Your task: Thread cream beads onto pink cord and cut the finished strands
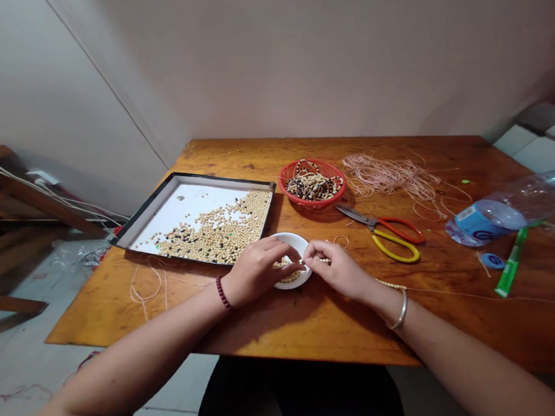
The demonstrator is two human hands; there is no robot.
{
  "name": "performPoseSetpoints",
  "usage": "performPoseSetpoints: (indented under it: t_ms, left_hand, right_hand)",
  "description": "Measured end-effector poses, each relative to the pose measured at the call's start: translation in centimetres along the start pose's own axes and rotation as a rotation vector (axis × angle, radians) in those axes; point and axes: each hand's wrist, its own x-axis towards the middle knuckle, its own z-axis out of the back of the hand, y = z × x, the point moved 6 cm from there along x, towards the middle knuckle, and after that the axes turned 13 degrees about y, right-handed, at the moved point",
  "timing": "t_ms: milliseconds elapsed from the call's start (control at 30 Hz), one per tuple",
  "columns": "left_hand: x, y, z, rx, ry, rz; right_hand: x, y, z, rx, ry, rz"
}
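Above a small white bowl of pale beads, my two hands meet fingertip to fingertip. My left hand arches over the bowl's left side, thumb and index finger closed at the tips; what is between them is too small to tell. At the bowl's right edge, my right hand is closed in a pinch on a thin beaded string. Pale beads show by its fingers. More of this beaded string emerges beyond my right wrist, its bare thread running right across the table.
A black-rimmed tray of loose beads lies left. Behind the bowl stand a red basket of beaded strands and a heap of pink cord. Scissors, a plastic bottle and a green tube lie right.
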Motion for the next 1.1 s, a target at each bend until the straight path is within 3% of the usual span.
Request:
performPoseSetpoints:
  t_ms: [267,433,867,967,1100]
  left_hand:
    - [-0.3,0.0,0.0,-0.052,0.007,0.006]
    - [-0.6,0.1,-0.1,0.028,0.034,-0.022]
    - [-1.0,-0.5,0.9,0.191,-0.053,-0.099]
    - [-0.9,-0.7,1.2,0.179,-0.044,-0.107]
    - [-0.8,-0.8,2.1,0.125,-0.128,-0.085]
  right_hand:
    - [-0.1,0.2,-0.6,0.050,0.025,-0.015]
    - [-0.1,-0.1,-0.9,0.043,0.059,-0.027]
    - [-0.6,0.6,-1.9,-0.016,0.103,-0.045]
    - [-0.6,0.7,-1.7,-0.001,0.106,-0.056]
    - [-0.7,0.3,-0.8,0.037,0.037,-0.071]
